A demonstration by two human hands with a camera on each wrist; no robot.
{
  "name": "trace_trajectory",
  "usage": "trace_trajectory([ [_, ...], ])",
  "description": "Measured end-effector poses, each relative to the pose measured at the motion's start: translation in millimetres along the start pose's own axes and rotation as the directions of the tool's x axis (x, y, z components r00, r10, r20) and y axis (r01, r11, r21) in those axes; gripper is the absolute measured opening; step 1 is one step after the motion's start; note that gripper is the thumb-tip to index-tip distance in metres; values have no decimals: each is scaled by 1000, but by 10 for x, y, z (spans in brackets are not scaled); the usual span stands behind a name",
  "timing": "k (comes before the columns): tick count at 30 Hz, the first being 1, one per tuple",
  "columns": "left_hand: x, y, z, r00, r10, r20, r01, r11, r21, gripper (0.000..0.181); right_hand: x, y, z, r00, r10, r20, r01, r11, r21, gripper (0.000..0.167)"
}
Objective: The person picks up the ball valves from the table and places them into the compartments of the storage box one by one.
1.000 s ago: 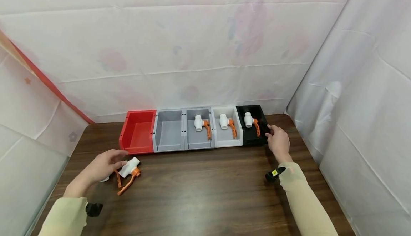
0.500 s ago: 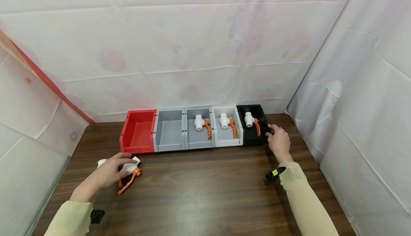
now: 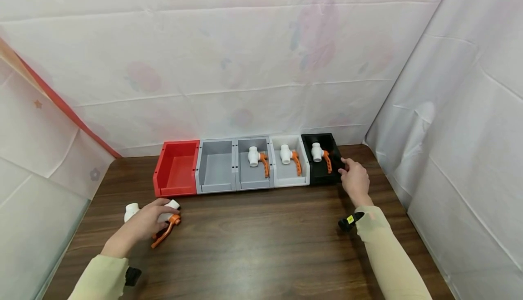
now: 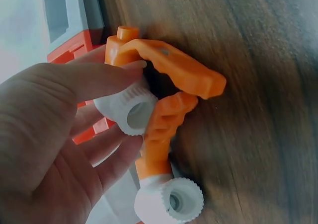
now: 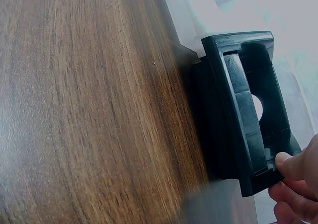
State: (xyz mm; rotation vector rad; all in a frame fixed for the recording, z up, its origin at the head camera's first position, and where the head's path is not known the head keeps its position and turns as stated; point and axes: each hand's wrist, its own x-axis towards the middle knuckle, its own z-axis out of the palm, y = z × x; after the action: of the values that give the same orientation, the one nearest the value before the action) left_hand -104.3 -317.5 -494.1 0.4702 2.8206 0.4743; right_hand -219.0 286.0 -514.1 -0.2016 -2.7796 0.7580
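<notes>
My left hand (image 3: 143, 222) grips a white ball valve with an orange lever handle (image 3: 173, 205) on the table before the red bin. In the left wrist view the thumb lies by the orange neck of this valve (image 4: 134, 110), with fingers around its white body. A second such valve (image 4: 169, 200) lies beside it, its handle close to the first; the hand partly hides it in the head view. My right hand (image 3: 354, 181) pinches the right wall of the black bin (image 5: 238, 110), thumb inside and fingers outside. One valve (image 3: 317, 152) lies in that bin.
A row of bins stands along the back of the table: red (image 3: 176, 190), grey (image 3: 216, 187), a second grey (image 3: 254, 184), white (image 3: 291, 181), then black. One valve (image 3: 254, 156) lies in the second grey bin, another (image 3: 286, 154) in the white. Cloth walls (image 3: 245, 55) enclose the table.
My left hand has moved right and closed its fingers onto the nearer valve, so the second valve's white end now shows behind the hand. The right hand stays on the black bin.
</notes>
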Motion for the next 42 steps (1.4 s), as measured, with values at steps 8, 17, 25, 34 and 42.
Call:
trace_trajectory([
  [8, 58, 15, 54, 999, -31, -26, 32, 997, 64, 40, -5, 2, 1, 1000, 1, 3, -1, 1000, -1, 29],
  [17, 92, 9, 60, 995, -87, -41, 89, 995, 50, 41, -11, 10, 4, 1000, 4, 15, -4, 1000, 7, 35],
  [25, 82, 21, 59, 994, -97, -53, 100, 994, 53, 38, -10, 16, 11, 1000, -1, 13, 1, 1000, 9, 35],
  [34, 68, 9, 74, 992, -90, -83, 94, 995, 42, 36, 0, 16, 9, 1000, -13, 2, 13, 1000, 8, 30],
  [42, 50, 27, 57, 988, -109, -105, 109, 994, -10, 38, -1, 21, 11, 1000, -14, 2, 14, 1000, 4, 25],
])
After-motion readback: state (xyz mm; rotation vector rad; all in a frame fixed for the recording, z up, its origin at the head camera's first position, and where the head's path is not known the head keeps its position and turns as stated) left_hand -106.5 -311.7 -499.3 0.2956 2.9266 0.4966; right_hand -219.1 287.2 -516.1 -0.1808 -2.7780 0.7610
